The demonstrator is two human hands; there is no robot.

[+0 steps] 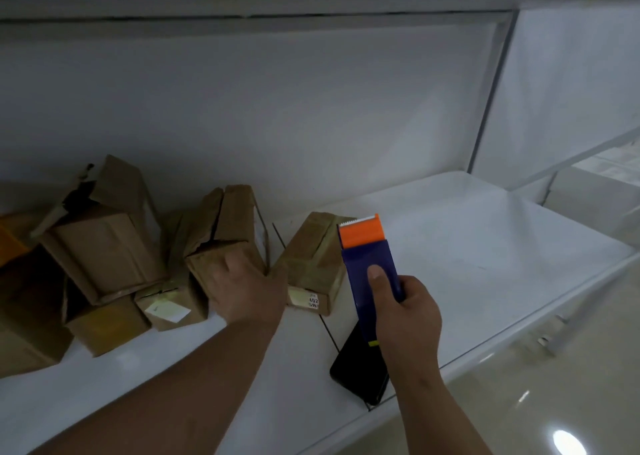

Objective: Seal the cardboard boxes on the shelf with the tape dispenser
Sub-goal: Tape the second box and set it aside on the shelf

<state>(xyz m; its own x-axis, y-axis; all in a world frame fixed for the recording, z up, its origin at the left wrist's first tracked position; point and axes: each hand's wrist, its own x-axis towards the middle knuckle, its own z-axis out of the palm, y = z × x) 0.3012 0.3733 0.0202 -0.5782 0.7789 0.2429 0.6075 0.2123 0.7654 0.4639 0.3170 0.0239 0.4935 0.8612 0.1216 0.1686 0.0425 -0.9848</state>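
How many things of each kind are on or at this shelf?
Cardboard boxes: 5 in clear view; more may sit at the left edge.
Tape dispenser: 1
Black phone: 1
Total: 7

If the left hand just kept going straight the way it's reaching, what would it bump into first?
The left hand already seems to touch the middle cardboard box; pushing on, it would meet that box first, though depth is hard to judge.
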